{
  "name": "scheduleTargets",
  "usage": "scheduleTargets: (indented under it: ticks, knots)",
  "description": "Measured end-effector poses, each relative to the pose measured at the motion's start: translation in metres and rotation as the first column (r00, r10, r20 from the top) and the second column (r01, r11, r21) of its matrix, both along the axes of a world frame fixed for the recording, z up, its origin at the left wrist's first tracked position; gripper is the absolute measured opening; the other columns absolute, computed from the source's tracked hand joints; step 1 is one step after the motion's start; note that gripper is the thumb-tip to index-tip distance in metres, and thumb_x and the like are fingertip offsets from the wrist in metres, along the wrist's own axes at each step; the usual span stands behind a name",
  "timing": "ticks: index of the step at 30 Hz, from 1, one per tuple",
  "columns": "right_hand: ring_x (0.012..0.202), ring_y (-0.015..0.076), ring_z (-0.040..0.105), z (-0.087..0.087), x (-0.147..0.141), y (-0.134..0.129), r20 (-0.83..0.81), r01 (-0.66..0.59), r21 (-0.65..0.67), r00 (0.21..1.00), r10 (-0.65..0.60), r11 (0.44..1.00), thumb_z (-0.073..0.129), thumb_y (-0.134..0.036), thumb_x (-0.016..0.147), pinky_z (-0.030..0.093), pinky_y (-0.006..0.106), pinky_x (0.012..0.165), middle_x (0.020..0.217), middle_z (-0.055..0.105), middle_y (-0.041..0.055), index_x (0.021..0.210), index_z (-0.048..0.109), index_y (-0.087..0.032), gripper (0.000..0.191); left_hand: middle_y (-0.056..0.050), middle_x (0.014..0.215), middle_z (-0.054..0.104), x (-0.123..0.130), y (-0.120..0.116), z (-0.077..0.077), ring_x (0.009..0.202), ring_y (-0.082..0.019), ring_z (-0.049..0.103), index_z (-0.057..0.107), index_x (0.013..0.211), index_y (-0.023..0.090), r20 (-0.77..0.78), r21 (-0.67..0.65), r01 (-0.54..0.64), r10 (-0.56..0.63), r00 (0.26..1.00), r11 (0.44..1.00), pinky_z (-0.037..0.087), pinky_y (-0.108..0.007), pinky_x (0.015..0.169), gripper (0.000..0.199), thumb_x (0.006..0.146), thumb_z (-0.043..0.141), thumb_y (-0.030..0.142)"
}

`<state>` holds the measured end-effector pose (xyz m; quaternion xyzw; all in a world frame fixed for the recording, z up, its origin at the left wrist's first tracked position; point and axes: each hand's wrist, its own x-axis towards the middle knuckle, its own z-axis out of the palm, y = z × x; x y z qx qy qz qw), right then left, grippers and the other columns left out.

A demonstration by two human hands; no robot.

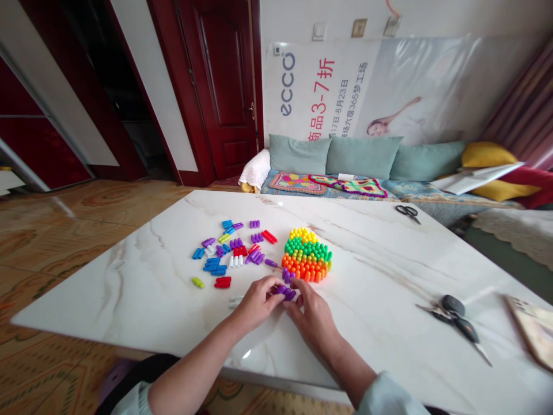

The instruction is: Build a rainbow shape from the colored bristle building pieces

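Observation:
Purple bullet-shaped plastic pieces [286, 293] are pinched between the fingertips of my left hand [260, 300] and my right hand [311, 314], near the front of the table. Just beyond my fingers stands a tight block of upright pieces [306, 256], in rows of yellow, green, olive and orange. A few purple pieces [288, 276] stand at its near left corner. To the left, loose pieces [237, 260] in blue, purple, red, white and yellow-green lie on their sides in small groups. Beside my left wrist lie white pieces [235, 302], partly hidden.
The white marbled table [151, 276] bears black-handled scissors [407, 212] at the far right and a pair of open black-handled cutters [455, 320] nearer on the right. A flat box-like item [531, 331] lies at the right edge. Behind the table stands a sofa [363, 164] with cushions.

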<state>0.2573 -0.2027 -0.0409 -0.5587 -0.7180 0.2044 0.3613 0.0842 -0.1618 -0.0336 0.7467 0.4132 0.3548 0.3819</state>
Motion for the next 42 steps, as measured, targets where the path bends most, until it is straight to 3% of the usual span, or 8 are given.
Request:
scheduleTargets:
  ticks: [8, 14, 19, 22, 27, 33, 38, 42]
  knots:
    - [0.075, 0.0161, 0.062, 0.005, 0.003, 0.003, -0.07, 0.015, 0.002, 0.997, -0.015, 1.0, 0.056, -0.013, 0.077, 0.047, 0.026, 0.068, 0.086, 0.068, 0.0031, 0.099, 0.066, -0.02, 0.026, -0.004, 0.095, 0.071, 0.007, -0.002, -0.005, 0.081, -0.016, 0.066, 0.066, 0.1, 0.018, 0.049, -0.047, -0.002, 0.005, 0.999, 0.999, 0.055, -0.027, 0.073, 0.025, 0.076, 0.061, 0.015]
    - [0.073, 0.0174, 0.063, 0.002, 0.023, 0.014, 0.059, 0.131, -0.015, 0.99, -0.13, 0.991, 0.056, -0.013, 0.074, 0.047, 0.027, 0.067, 0.087, 0.07, 0.0037, 0.092, 0.068, -0.021, 0.023, -0.004, 0.095, 0.069, 0.006, -0.002, -0.007, 0.08, -0.015, 0.065, 0.067, 0.099, 0.019, 0.009, 0.026, -0.033, 0.032, 0.999, 0.999, 0.054, -0.024, 0.069, 0.025, 0.075, 0.062, 0.011]
    - [0.067, 0.0154, 0.062, 0.01, 0.036, 0.013, 0.148, 0.218, 0.046, 0.964, -0.223, 0.975, 0.056, -0.016, 0.076, 0.045, 0.026, 0.064, 0.095, 0.068, 0.0074, 0.099, 0.065, -0.017, 0.025, -0.004, 0.092, 0.067, 0.005, -0.003, -0.005, 0.081, -0.015, 0.065, 0.07, 0.087, 0.018, -0.05, 0.084, 0.014, -0.01, 0.999, 0.996, 0.053, -0.023, 0.069, 0.017, 0.076, 0.062, 0.009]
    - [0.062, 0.0134, 0.06, 0.021, 0.038, 0.007, 0.205, 0.285, 0.085, 0.933, -0.297, 0.955, 0.055, -0.025, 0.082, 0.041, 0.025, 0.058, 0.095, 0.067, 0.004, 0.091, 0.065, -0.021, 0.014, -0.005, 0.094, 0.068, 0.003, -0.004, -0.003, 0.084, -0.016, 0.064, 0.07, 0.09, 0.019, -0.102, 0.131, 0.055, -0.042, 0.994, 0.99, 0.052, -0.024, 0.073, 0.02, 0.078, 0.059, 0.008]
    - [0.059, 0.013, 0.058, 0.022, 0.034, 0.001, 0.281, 0.193, 0.013, 0.941, -0.188, 0.981, 0.058, -0.031, 0.082, 0.035, 0.025, 0.055, 0.073, 0.066, -0.0008, 0.069, 0.066, -0.024, 0.017, -0.003, 0.105, 0.069, 0.004, -0.007, -0.003, 0.101, -0.019, 0.059, 0.072, 0.097, 0.024, -0.24, 0.272, 0.202, -0.137, 0.961, 0.941, 0.047, -0.033, 0.092, 0.027, 0.084, 0.054, 0.008]
    - [0.064, 0.0132, 0.061, 0.016, 0.028, 0.001, 0.339, 0.171, -0.07, 0.93, -0.138, 0.983, 0.058, -0.026, 0.082, 0.039, 0.026, 0.061, 0.099, 0.068, 0.0019, 0.101, 0.068, -0.025, 0.022, -0.003, 0.118, 0.066, 0.005, -0.007, -0.004, 0.108, -0.019, 0.055, 0.069, 0.108, 0.024, -0.322, 0.31, 0.253, -0.149, 0.935, 0.916, 0.047, -0.034, 0.094, 0.029, 0.088, 0.052, 0.011]
    - [0.07, 0.0138, 0.062, 0.023, 0.025, -0.001, 0.374, 0.168, -0.135, 0.921, -0.107, 0.977, 0.055, -0.024, 0.083, 0.038, 0.025, 0.063, 0.096, 0.066, 0.0022, 0.104, 0.066, -0.022, 0.023, -0.004, 0.118, 0.065, 0.003, -0.006, -0.004, 0.108, -0.019, 0.057, 0.07, 0.105, 0.024, -0.318, 0.351, 0.241, -0.127, 0.94, 0.905, 0.048, -0.033, 0.093, 0.027, 0.087, 0.053, 0.013]
    - [0.077, 0.0151, 0.062, 0.023, 0.025, 0.0, 0.382, 0.153, -0.169, 0.921, -0.079, 0.974, 0.054, -0.024, 0.084, 0.037, 0.024, 0.064, 0.096, 0.065, 0.0023, 0.103, 0.065, -0.022, 0.022, -0.003, 0.107, 0.069, -0.018, 0.014, 0.003, 0.1, -0.018, 0.062, 0.071, 0.1, 0.023, -0.296, 0.431, 0.07, 0.068, 0.953, 0.9, 0.049, -0.033, 0.092, 0.027, 0.086, 0.051, 0.011]
